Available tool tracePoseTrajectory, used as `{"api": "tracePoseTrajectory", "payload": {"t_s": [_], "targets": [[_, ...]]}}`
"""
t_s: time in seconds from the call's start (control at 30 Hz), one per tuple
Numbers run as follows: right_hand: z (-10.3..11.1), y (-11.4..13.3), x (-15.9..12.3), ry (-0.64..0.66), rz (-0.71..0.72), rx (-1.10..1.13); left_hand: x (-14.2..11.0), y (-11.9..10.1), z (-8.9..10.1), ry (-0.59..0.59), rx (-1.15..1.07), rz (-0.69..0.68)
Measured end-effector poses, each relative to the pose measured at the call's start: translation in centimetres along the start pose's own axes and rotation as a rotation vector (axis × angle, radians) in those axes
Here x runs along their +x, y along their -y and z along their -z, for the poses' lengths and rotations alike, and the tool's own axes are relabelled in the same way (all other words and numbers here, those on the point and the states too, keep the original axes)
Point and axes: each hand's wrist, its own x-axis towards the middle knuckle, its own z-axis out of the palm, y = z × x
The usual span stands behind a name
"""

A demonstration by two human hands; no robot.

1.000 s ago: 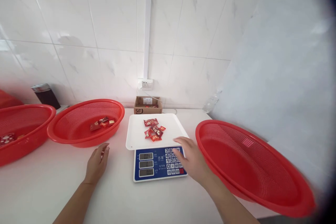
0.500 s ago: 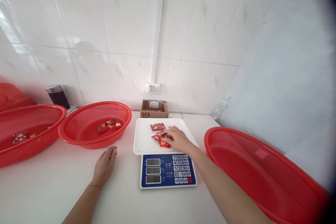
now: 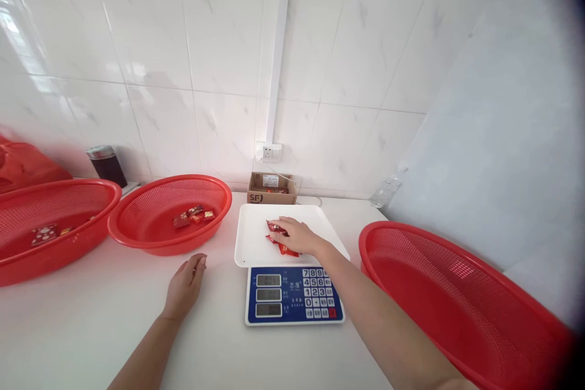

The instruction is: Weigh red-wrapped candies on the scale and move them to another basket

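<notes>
red packets, now including the farthest one, lie partly under the right hand, its grip unclear.

Right grip, earlier over the keypad, now on the red packets on the white tray.

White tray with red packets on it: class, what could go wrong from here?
1. Packets could slip from the right hand, as some show at its edges.
2. With the hand over the tray, any press might upset the reading on the scale.
3. The right forearm, which overlaps the keypad in this view, might brush a key.
</notes>
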Motion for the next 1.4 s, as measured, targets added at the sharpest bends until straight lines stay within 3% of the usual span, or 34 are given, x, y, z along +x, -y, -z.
{"api": "tracePoseTrajectory", "payload": {"t_s": [0.2,0.43,0.77,1.07,1.2,1.4], "targets": [[0.1,-1.0,-3.8,-0.142,-0.032,-0.008,0.2,-0.2,-0.1,-0.004,-0.007,-0.005],[-0.1,-2.3,-6.5,-0.186,-0.054,0.025,0.2,-0.3,-0.2,0.039,0.01,0.064],[-0.5,-3.1,-5.1,-0.275,-0.135,-0.036,0.0,-0.2,-0.3,0.01,-0.04,0.158],[-0.3,-3.1,-4.0,-0.279,-0.026,-0.127,0.3,0.0,-0.3,-0.002,-0.072,0.171],[-0.3,-3.4,-3.7,-0.273,-0.104,-0.158,0.2,-0.1,-0.1,-0.001,-0.066,0.167],[-0.1,-3.3,-3.7,-0.407,-0.182,-0.137,0.2,-0.5,0.2,0.012,-0.056,0.166]]}}
